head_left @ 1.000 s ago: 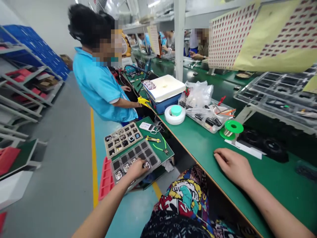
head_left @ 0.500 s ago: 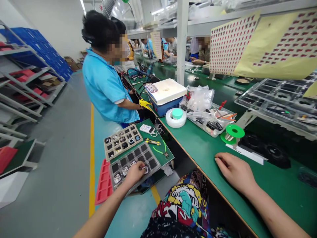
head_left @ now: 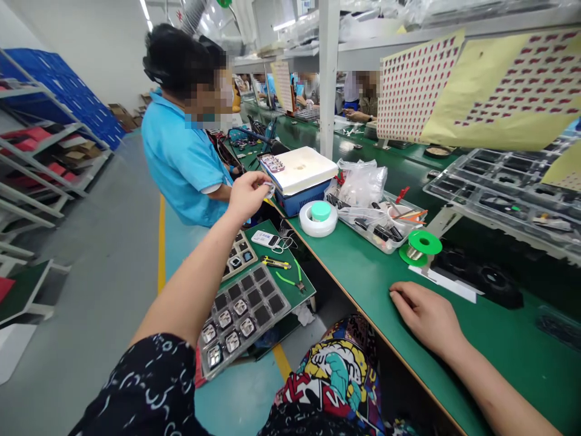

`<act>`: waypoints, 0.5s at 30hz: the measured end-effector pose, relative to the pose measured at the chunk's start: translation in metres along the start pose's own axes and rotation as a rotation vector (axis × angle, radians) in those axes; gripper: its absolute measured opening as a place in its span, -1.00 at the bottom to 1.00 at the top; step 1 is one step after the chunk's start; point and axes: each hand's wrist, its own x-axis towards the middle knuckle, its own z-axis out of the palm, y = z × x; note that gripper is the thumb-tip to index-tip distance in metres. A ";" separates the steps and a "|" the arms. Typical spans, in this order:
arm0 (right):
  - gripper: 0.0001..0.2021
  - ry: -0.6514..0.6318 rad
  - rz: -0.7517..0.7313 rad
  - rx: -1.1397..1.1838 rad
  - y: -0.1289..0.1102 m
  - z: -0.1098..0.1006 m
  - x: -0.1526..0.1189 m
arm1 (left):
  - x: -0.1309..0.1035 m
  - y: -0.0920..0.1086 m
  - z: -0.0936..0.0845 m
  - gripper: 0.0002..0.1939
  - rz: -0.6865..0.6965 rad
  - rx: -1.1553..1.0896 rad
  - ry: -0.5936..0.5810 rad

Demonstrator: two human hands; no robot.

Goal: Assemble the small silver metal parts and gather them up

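Note:
Raised in front of a person in a light blue shirt, my left hand (head_left: 249, 195) pinches a small whitish part (head_left: 271, 189) near the left edge of a white block (head_left: 308, 172) on a blue box. Several small parts lie in a row on that block. Below my left forearm, a clear compartment tray (head_left: 254, 303) holds several silver-white pieces in its nearer cells; the farther cells show dark pads. My right hand (head_left: 426, 315) rests on the green bench (head_left: 372, 290) with its fingers curled; whether anything is in them is hidden.
A beige parts tray (head_left: 242, 257), a yellow cutter (head_left: 276, 262), green-handled pliers (head_left: 297, 278) and a white device (head_left: 265, 238) lie on the side table. A tape roll (head_left: 318, 227), a tool bin (head_left: 385, 233) and a green solder spool (head_left: 422, 245) stand on the bench.
My left hand has lifted from the clear tray with a small part and moved up and forward to the white block. My right hand stays in place on the bench.

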 end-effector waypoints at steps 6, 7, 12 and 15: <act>-0.72 -0.004 -0.014 0.003 -0.003 -0.002 0.000 | 0.062 0.017 0.029 -0.75 0.132 0.142 -0.140; -0.72 -0.005 -0.016 0.002 -0.003 -0.003 0.001 | 0.068 0.017 0.032 -0.75 0.124 0.139 -0.163; -0.72 -0.005 -0.013 0.002 -0.003 -0.003 0.001 | 0.083 0.012 0.040 -0.74 0.084 0.119 -0.237; -0.72 -0.008 -0.007 0.002 -0.002 -0.002 0.000 | 0.072 0.007 0.042 -0.79 0.091 0.141 -0.084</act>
